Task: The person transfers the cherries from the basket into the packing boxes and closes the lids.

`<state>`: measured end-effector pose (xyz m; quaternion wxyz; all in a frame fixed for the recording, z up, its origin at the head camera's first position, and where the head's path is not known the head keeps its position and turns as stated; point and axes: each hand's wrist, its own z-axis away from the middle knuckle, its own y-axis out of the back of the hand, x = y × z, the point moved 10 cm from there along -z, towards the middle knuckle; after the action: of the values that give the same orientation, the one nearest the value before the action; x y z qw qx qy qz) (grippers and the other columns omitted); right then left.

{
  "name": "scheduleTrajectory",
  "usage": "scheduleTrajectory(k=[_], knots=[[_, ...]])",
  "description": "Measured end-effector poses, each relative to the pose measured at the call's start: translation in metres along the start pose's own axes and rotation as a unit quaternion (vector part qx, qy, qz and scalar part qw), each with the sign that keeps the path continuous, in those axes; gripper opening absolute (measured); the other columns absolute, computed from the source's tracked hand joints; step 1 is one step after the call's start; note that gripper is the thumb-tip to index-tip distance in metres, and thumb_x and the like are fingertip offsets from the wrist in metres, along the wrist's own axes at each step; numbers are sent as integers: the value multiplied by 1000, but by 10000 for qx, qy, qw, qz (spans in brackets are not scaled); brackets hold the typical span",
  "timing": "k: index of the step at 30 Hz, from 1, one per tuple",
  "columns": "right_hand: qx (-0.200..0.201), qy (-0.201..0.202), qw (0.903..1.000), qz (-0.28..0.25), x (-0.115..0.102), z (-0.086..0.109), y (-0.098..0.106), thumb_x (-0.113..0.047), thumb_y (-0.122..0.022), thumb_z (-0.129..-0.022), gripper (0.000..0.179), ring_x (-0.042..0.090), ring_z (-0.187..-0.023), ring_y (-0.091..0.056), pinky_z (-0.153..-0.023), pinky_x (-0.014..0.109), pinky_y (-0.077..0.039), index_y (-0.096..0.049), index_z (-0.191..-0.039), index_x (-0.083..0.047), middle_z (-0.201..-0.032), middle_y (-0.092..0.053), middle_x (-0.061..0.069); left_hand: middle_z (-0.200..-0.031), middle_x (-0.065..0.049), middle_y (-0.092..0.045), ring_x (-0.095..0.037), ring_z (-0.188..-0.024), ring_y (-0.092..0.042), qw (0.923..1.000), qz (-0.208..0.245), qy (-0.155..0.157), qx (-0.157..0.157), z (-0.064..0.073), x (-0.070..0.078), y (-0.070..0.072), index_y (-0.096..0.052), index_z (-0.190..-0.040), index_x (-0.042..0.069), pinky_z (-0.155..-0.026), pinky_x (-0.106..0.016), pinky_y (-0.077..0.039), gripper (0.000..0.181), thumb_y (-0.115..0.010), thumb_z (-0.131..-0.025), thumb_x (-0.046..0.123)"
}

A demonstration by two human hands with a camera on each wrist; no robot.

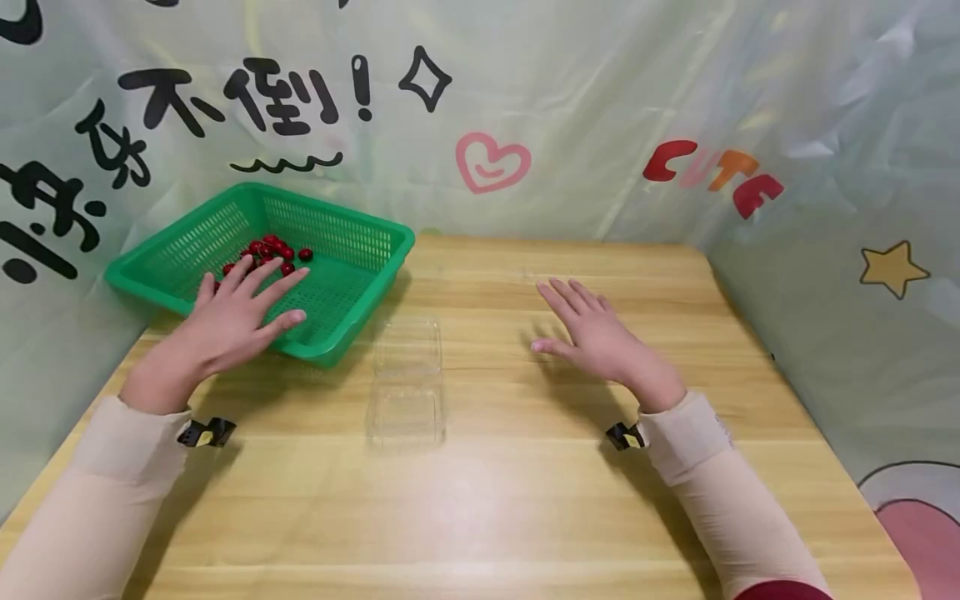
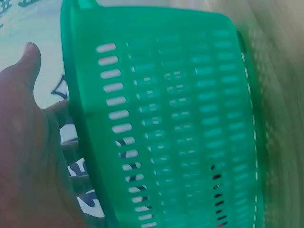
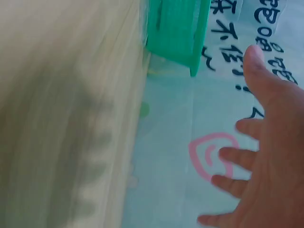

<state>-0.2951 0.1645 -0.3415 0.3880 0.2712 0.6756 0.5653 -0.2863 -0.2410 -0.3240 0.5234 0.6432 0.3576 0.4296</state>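
"Green basket [image 1: 330, 287], left on the table [image 1: 495, 517]. Cherries [image 1: 272, 242]?"

"Inside, just past the left hand's [image 1: 228, 329] fingertips. Left is nearer; right hand [image 1: 600, 342] well apart."

"Grip?"

"Both spread, holding nothing. Left touching the rim? Cannot tell."

"Clear box [image 1: 407, 383]?"

"Between the hands, right of the basket, long axis running away from the person."
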Motion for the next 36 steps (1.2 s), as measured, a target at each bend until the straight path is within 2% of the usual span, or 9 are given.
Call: scheduleTrajectory(k=[5,9,14,21,29,36], knots=[[657,1055,9922,-62,-36,-3,2,-53,-58,-93,84,37,-143,-25,-113,56,-22,-24,-156,-11,-156,-29,16,-161,-16,-14,-45,-146,1,9992,6,-394,3,5,19,-4,-21,-157,28,-103,-77,-1,70,-49,-98,52],[822,1637,9829,-168,-61,-4,-1,-58,-51,-94,79,31,-139,-33,-113,49,-27,-31,-154,-10,-152,-37,12,-161,-14,-18,-43,-146,-2,9975,36,-704,30,8,35,-8,-23,-157,28,-106,-74,-1,72,-55,-96,51],[626,2149,9744,-204,-90,-3,-15,-65,-41,-94,82,27,-139,-36,-114,44,-26,-34,-152,-9,-150,-41,9,-158,-12,-26,-43,-145,-12,9956,26,-928,100,15,51,-12,-26,-156,29,-108,-72,-3,74,-59,-94,51],[158,2628,9644,-238,-126,0,-36,-64,-43,-94,78,23,-140,-35,-116,39,-24,-34,-153,-14,-150,-42,5,-154,-14,-35,-43,-142,-23,9936,-34,-1133,15,23,66,-11,-25,-156,26,-108,-69,-15,79,-57,-92,57],[-379,3120,9483,-446,-155,7,-61,-62,-56,-89,82,19,-142,-31,-117,35,-21,-33,-154,-18,-153,-38,1,-144,-21,-45,-42,-133,-39,9909,-83,-1339,104,28,68,-9,-27,-155,7,-108,-61,-27,87,-62,-90,53],[-672,3381,9384,-233,-163,14,-73,-59,-56,-91,71,24,-143,-31,-115,47,-26,-41,-150,-23,-151,-42,4,-136,-18,-56,-41,-124,-50,9880,86,-1538,137,26,67,-14,-40,-149,4,-104,-59,-33,73,-63,-93,45]])
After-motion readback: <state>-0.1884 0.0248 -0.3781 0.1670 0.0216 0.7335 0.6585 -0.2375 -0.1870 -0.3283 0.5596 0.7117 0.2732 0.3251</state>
